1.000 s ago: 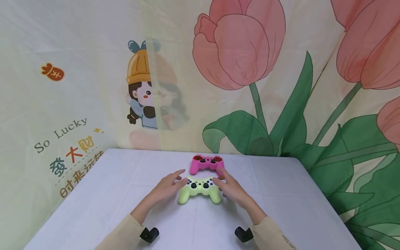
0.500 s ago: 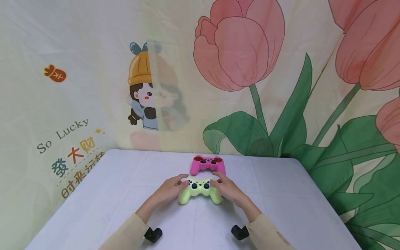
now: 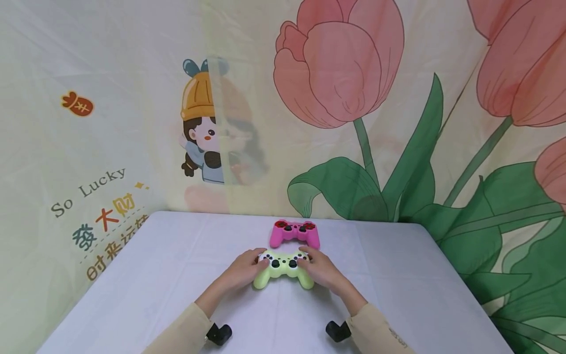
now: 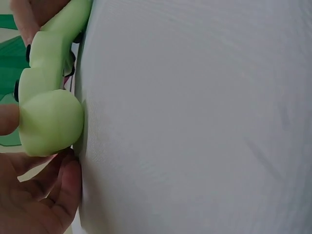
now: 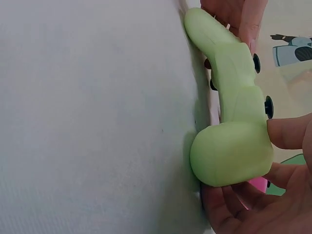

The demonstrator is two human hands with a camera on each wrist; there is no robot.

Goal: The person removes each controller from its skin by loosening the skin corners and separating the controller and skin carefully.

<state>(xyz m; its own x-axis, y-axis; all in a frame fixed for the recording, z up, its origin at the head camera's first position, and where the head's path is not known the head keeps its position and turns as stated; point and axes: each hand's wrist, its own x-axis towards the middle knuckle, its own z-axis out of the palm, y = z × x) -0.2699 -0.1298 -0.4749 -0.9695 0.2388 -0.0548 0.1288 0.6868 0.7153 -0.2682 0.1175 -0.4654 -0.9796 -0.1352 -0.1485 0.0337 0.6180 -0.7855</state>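
Green controller (image 3: 284, 268): lying on or just above the white table (image 3: 376, 280), directly between the two hands, its long axis running left to right and its handles pointing toward the near side.
Left hand (image 3: 242, 269): pinching the left end, thumb pressing the face, other fingers curling behind and beneath.
Right hand (image 3: 324, 269): pinching the right end likewise; neither hand is sitting nearer.
Pink controller (image 3: 295, 234): resting just beyond, on the far side, untouched.
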